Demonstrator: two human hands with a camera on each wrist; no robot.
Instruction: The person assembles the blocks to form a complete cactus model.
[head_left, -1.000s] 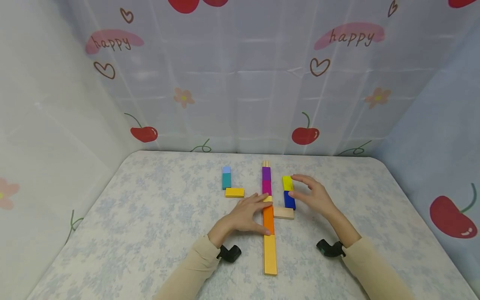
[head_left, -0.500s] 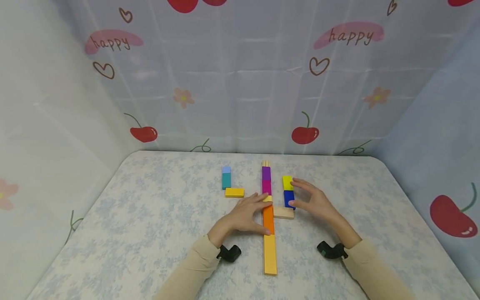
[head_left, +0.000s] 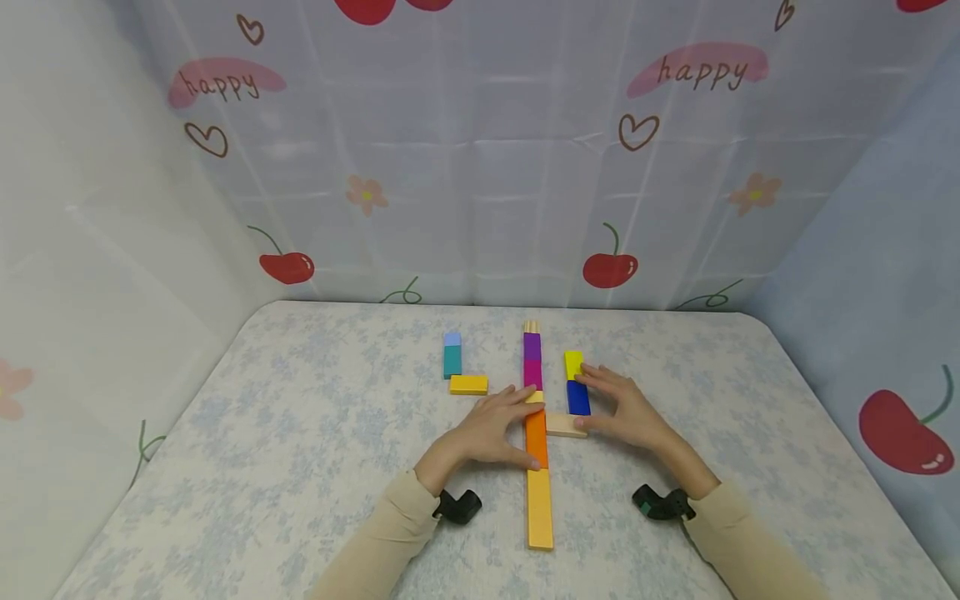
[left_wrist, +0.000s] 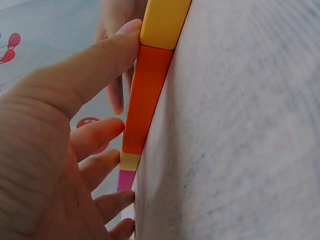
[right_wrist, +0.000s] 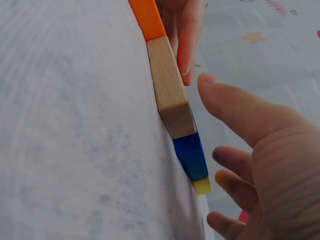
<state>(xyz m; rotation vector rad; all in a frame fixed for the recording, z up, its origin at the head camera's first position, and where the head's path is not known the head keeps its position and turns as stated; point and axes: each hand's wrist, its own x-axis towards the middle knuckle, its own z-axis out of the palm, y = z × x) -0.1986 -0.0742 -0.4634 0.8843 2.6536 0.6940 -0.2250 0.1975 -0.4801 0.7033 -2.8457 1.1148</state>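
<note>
In the head view a column of wooden blocks runs up the table: a long yellow-orange block point(head_left: 539, 508), an orange block point(head_left: 537, 442), a mostly covered pale yellow one, a magenta block point(head_left: 532, 375) and a purple block point(head_left: 532, 346). My left hand point(head_left: 487, 429) rests on it with fingers spread, the thumb near the joint of the two lower blocks. A plain wood block point(head_left: 562, 424) juts right from the orange one. Above it stand a blue block point(head_left: 577, 398) and a bright yellow block point(head_left: 573, 364). My right hand point(head_left: 626, 408), fingers apart, hovers beside these, holding nothing.
Left of the column lie a golden block point(head_left: 468, 385), a teal block point(head_left: 452, 362) and a light blue block point(head_left: 452, 339). Small pale sticks point(head_left: 532, 327) top the column. Behind the patterned table point(head_left: 300, 433) hangs a printed curtain point(head_left: 480, 167).
My right hand has shifted down toward me, from beside the yellow and blue blocks to beside the blue and plain wood ones. My left hand and the blocks look still.
</note>
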